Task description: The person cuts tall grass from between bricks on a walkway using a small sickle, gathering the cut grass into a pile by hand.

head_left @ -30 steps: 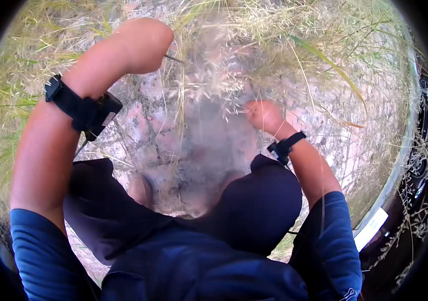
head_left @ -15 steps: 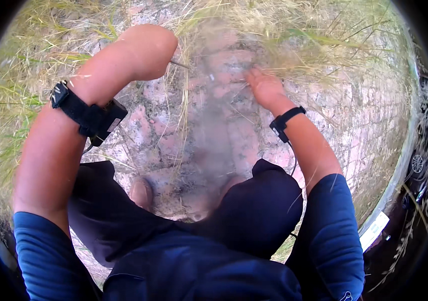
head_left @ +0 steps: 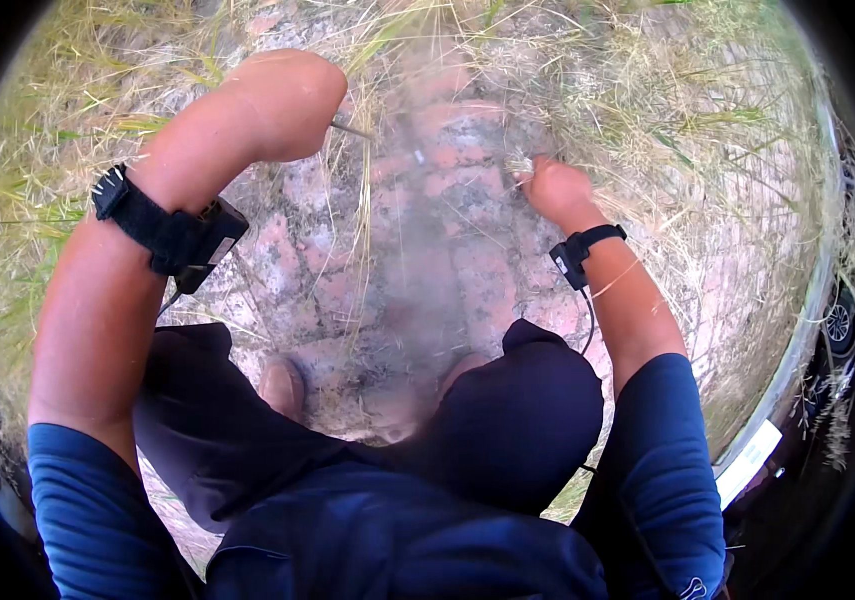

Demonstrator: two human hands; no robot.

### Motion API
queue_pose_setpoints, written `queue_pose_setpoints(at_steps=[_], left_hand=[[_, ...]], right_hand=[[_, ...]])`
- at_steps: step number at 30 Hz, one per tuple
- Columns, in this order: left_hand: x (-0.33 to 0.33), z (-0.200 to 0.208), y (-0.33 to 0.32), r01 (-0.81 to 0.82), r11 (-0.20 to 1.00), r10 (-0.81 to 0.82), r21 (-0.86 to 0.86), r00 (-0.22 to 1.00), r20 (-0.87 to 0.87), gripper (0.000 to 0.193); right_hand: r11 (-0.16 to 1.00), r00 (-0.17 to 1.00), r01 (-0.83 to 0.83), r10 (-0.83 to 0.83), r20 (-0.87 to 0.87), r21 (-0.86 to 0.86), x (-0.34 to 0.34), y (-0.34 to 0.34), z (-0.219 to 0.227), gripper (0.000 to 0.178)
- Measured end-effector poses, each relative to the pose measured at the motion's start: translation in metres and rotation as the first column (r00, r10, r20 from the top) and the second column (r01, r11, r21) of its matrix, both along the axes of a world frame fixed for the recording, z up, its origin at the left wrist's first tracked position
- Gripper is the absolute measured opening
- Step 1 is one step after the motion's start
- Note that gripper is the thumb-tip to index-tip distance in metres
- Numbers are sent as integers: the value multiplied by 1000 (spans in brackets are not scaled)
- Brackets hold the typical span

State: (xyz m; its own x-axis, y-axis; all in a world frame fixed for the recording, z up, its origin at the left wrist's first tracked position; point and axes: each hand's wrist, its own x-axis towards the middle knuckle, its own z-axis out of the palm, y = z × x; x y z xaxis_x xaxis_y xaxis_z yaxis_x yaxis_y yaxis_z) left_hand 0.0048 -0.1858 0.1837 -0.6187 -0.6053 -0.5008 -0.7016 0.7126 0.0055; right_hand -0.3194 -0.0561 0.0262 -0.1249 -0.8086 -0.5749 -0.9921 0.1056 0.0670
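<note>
My left hand (head_left: pixel 299 100) is closed in a fist over the brick ground, a little above it as far as I can judge. A thin dark metal rod (head_left: pixel 351 131) sticks out of the fist to the right; the rest of it is hidden in the hand. My right hand (head_left: pixel 559 190) is closed too, its fingers drawn together. Pale wisps of dry grass (head_left: pixel 520 166) show at its fingertips, over the bricks at the edge of the grass. How much grass it grips is hidden.
Worn reddish brick paving (head_left: pixel 482 265) lies between my feet and hands. Dry, yellow-green grass (head_left: pixel 637 105) covers the far side and both flanks. A pale kerb (head_left: pixel 782 385) curves along the right, with a dark car wheel (head_left: pixel 839 322) beyond it.
My right hand has gone from fingers stretched out towards the grass to closed, drawn back slightly right and nearer. The left fist with the rod has shifted slightly left.
</note>
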Motion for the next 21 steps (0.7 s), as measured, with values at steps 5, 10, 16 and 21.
queue_pose_setpoints(at_steps=[5, 10, 16, 21], left_hand=[[-5, 2, 1, 15, 1000, -15, 1, 999, 49, 12], [-6, 3, 6, 0, 1000, 0, 0, 1000, 7, 14], [-9, -2, 10, -27, 1000, 28, -7, 999, 40, 15], [-7, -5, 11, -26, 1000, 26, -6, 999, 40, 15]], right_hand=[[997, 998, -56, 56, -3, 47, 9, -9, 14, 49], [997, 993, 79, -76, 91, -24, 7, -5, -11, 49], [963, 944, 226, -180, 275, -148, 0, 5, -44, 46], [940, 932, 245, -160, 325, -239, 5, 10, -63, 44]])
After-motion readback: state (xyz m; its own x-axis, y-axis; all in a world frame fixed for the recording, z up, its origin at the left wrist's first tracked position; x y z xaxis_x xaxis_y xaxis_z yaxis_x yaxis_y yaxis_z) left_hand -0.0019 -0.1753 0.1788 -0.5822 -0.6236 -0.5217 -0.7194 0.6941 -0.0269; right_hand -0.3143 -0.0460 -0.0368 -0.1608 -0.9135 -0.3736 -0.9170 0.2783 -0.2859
